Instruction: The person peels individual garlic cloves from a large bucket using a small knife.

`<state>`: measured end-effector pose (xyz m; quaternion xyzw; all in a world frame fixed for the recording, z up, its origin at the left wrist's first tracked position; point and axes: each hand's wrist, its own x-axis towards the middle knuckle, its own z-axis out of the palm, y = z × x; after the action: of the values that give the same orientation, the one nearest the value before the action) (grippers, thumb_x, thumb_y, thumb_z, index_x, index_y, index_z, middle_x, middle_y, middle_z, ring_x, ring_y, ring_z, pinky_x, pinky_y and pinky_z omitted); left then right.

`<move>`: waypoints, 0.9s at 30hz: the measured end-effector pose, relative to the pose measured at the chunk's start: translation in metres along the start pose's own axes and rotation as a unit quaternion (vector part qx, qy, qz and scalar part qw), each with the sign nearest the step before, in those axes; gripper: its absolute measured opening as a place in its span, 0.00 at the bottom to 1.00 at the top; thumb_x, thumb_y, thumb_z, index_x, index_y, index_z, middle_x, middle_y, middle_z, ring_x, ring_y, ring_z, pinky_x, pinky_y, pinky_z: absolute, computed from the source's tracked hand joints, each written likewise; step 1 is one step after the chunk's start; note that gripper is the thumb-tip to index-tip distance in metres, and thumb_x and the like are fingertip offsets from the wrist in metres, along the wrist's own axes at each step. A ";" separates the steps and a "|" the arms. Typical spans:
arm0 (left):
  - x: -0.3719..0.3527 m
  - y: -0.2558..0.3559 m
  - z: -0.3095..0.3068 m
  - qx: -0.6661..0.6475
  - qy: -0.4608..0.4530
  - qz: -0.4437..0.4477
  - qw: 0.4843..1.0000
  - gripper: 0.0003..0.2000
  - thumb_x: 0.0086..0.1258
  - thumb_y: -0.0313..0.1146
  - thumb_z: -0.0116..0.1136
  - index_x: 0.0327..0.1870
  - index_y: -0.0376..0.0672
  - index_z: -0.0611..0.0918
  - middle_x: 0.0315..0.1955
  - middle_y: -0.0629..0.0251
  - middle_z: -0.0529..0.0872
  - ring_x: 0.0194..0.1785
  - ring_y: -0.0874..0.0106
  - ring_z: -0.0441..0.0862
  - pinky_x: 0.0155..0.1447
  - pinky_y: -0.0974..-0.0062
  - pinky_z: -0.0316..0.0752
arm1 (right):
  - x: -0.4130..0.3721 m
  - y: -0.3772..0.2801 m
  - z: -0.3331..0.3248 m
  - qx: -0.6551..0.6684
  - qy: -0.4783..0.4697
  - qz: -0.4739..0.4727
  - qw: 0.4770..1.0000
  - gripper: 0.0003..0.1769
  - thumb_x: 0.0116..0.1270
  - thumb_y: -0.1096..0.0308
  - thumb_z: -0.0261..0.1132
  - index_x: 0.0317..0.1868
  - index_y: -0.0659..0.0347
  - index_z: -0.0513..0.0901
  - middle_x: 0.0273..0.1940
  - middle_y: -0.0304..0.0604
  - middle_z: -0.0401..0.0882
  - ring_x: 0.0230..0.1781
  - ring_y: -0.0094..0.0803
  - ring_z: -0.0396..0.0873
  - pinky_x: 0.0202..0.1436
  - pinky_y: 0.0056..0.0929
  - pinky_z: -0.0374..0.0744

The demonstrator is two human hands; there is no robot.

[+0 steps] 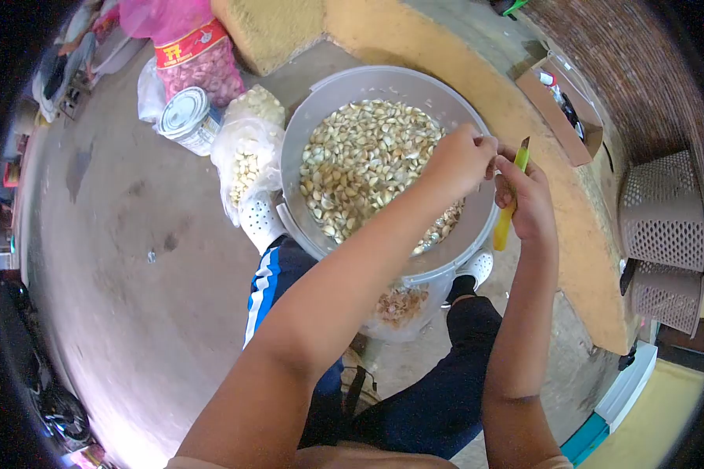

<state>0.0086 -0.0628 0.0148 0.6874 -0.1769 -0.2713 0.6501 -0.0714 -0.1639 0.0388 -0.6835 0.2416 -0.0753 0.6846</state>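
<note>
A large grey plastic tub (296,152) sits in front of me, holding many garlic cloves (360,148), some with brownish skin, apparently in water. Over its right rim, my left hand (463,160) is closed with fingertips pinched; whatever lies in them is too small or hidden to name. Close beside it, my right hand (530,199) grips a yellow-green cutter knife (503,227), blade pointing up and away from me. The fingertips of both hands nearly meet. Below the tub's near rim is a clear plastic bag (403,332) with brown peelings in it.
Left of the tub stand a clear bag of peeled cloves (246,168), a lidded tin can (188,117) and a pink mesh sack (203,74). A yellow raised ledge (508,109) curves behind and right, with a cardboard box (559,117) on it. Perforated plastic baskets (665,219) stand far right.
</note>
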 end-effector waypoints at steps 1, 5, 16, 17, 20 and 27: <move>0.000 0.002 -0.002 -0.024 -0.002 -0.003 1.000 0.13 0.62 0.38 0.47 0.32 0.33 0.73 0.20 0.57 0.80 0.26 0.67 0.80 0.32 0.72 0.73 | 0.000 0.000 -0.002 -0.001 0.008 0.002 1.000 0.17 0.56 0.66 0.61 0.45 0.67 0.74 0.19 0.33 0.70 0.13 0.17 0.61 0.16 0.17 0.61; -0.006 0.009 -0.009 -0.004 -0.007 -0.020 1.000 0.12 0.61 0.36 0.47 0.32 0.33 0.73 0.20 0.58 0.80 0.25 0.69 0.80 0.32 0.73 0.73 | 0.000 0.000 0.001 -0.030 0.008 0.000 1.000 0.16 0.56 0.66 0.61 0.43 0.67 0.76 0.21 0.35 0.74 0.13 0.17 0.61 0.16 0.16 0.61; -0.006 0.001 -0.016 -0.026 -0.071 -0.059 0.995 0.10 0.60 0.35 0.50 0.34 0.35 0.74 0.22 0.59 0.80 0.20 0.74 0.76 0.22 0.79 0.69 | 0.001 0.002 0.000 -0.140 0.049 -0.028 0.989 0.17 0.53 0.62 0.64 0.40 0.65 0.78 0.23 0.35 0.75 0.17 0.16 0.66 0.18 0.17 0.63; -0.004 -0.003 -0.019 -0.029 -0.093 -0.051 0.994 0.10 0.60 0.35 0.50 0.35 0.35 0.74 0.21 0.60 0.80 0.20 0.75 0.76 0.20 0.80 0.68 | 0.002 0.003 -0.002 -0.143 0.045 -0.033 0.988 0.17 0.53 0.62 0.64 0.39 0.65 0.78 0.22 0.35 0.74 0.17 0.17 0.66 0.18 0.17 0.64; -0.013 0.003 -0.034 -0.063 -0.083 -0.052 0.993 0.11 0.60 0.35 0.54 0.38 0.38 0.76 0.21 0.64 0.79 0.17 0.80 0.71 0.18 0.84 0.63 | -0.002 -0.001 0.000 -0.170 0.018 -0.033 0.985 0.16 0.53 0.62 0.64 0.38 0.65 0.79 0.21 0.34 0.74 0.17 0.17 0.66 0.19 0.16 0.64; -0.025 0.004 -0.060 -0.098 -0.120 -0.095 0.983 0.12 0.60 0.36 0.54 0.43 0.42 0.74 0.25 0.72 0.74 0.17 0.87 0.62 0.16 0.92 0.52 | -0.007 -0.004 0.029 -0.114 -0.066 -0.005 0.991 0.15 0.56 0.61 0.62 0.38 0.64 0.78 0.19 0.35 0.74 0.12 0.15 0.64 0.13 0.15 0.61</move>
<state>0.0258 -0.0001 0.0225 0.5967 -0.1605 -0.4279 0.6596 -0.0640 -0.1350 0.0428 -0.7616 0.1992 -0.0052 0.6166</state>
